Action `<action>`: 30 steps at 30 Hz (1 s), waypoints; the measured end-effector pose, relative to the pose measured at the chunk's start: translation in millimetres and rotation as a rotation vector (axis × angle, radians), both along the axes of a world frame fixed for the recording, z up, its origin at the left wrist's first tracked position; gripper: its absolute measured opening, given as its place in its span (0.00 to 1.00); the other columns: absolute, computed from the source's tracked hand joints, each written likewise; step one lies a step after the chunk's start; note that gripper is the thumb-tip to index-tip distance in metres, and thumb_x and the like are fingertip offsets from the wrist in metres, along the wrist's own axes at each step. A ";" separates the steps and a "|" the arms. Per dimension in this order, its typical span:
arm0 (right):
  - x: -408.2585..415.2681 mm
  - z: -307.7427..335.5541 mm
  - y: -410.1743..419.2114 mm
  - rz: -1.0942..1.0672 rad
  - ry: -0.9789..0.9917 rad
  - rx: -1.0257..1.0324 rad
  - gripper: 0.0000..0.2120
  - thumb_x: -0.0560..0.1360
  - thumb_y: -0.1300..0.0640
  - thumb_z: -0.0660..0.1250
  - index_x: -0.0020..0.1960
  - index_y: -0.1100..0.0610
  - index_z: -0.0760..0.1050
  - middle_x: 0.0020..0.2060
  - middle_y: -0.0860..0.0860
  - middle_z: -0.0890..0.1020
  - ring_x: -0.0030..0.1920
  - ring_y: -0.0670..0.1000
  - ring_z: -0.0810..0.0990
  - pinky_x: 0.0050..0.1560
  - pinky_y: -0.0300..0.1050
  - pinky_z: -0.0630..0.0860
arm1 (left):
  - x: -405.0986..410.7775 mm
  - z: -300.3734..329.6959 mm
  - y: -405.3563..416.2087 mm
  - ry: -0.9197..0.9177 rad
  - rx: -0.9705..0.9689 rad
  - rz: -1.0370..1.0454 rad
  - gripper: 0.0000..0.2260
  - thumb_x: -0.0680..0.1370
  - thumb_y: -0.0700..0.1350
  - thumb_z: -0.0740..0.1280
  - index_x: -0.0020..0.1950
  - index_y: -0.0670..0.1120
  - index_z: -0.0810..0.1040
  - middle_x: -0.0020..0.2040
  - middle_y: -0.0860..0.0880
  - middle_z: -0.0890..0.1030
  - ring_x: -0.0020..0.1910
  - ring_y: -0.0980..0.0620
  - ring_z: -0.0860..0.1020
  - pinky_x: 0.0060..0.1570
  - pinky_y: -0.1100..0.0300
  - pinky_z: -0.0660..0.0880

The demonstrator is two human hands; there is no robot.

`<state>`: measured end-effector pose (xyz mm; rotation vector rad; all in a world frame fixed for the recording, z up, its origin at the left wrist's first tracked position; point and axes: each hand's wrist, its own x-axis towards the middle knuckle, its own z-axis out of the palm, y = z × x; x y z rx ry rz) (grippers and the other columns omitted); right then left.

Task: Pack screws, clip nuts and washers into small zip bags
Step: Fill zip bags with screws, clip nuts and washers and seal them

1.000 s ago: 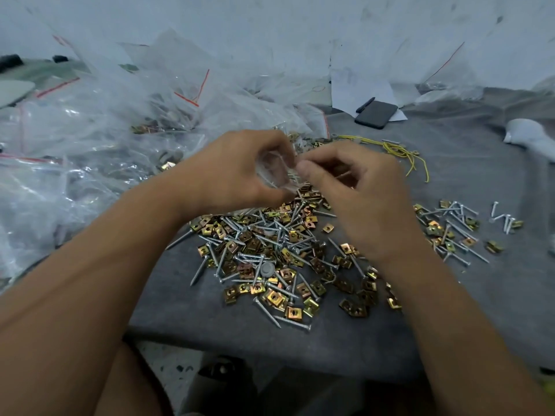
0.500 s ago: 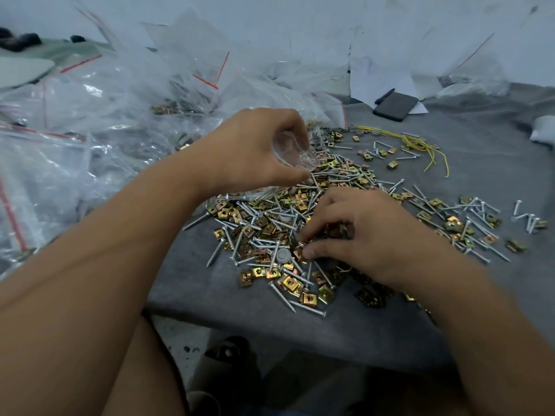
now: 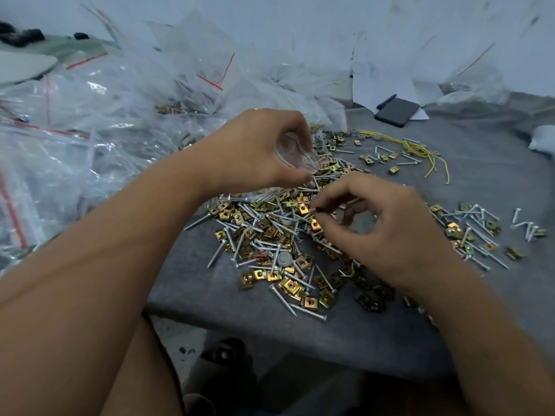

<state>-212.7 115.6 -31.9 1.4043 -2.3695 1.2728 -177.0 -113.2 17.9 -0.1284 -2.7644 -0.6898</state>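
The left hand (image 3: 255, 151) holds a small clear zip bag (image 3: 295, 156) above the far edge of the hardware pile, fingers and thumb curled round it so its mouth faces the right hand. The right hand (image 3: 387, 232) hovers just over the pile with its fingers curled; thumb and forefinger pinch a small piece at their tips (image 3: 318, 210), too blurred to name for certain, though it looks like one of the clip nuts.

The pile of screws and clip nuts (image 3: 270, 235) lies on the grey cloth-covered table (image 3: 300, 331), directly beneath and between the two hands: silver screws crossing over brass-coloured square clip nuts. A round grey washer (image 3: 283, 259) sits in the near part of the pile, and a few more grey washers (image 3: 322, 144) lie at the far edge just beyond the bag. A smaller scatter of screws and clip nuts (image 3: 474, 232) lies to the right, apart from the main pile.

Left of the pile, a heap of clear plastic bags with red zip strips (image 3: 99, 121) covers the table. Farther back lie some yellow wire ties (image 3: 420, 151) and a dark phone (image 3: 396, 112) resting on white paper (image 3: 387, 85).
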 end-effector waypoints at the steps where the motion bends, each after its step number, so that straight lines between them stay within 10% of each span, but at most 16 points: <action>1: 0.5 -1.0 -2.0 0.011 -0.046 -0.078 0.08 0.75 0.62 0.75 0.52 0.52 0.82 0.46 0.45 0.85 0.48 0.49 0.85 0.51 0.50 0.81 | -0.2 -0.3 0.2 0.000 -0.003 -0.001 0.18 0.73 0.54 0.80 0.60 0.52 0.82 0.53 0.54 0.85 0.55 0.53 0.82 0.60 0.50 0.78; 17: -8.9 -5.0 -20.0 -0.128 -0.249 -0.383 0.06 0.75 0.58 0.78 0.52 0.52 0.85 0.43 0.48 0.87 0.44 0.49 0.85 0.46 0.44 0.83 | -3.3 -2.9 0.2 -0.011 0.003 -0.065 0.18 0.72 0.53 0.80 0.59 0.54 0.81 0.51 0.57 0.85 0.53 0.58 0.82 0.58 0.50 0.80; 30: -38.1 3.8 -54.6 -0.195 -0.194 -0.278 0.04 0.72 0.51 0.79 0.46 0.49 0.87 0.27 0.41 0.73 0.29 0.41 0.68 0.29 0.35 0.65 | -4.8 -6.0 1.1 -0.013 -0.005 -0.046 0.20 0.71 0.48 0.81 0.61 0.49 0.81 0.53 0.51 0.85 0.53 0.50 0.82 0.54 0.49 0.78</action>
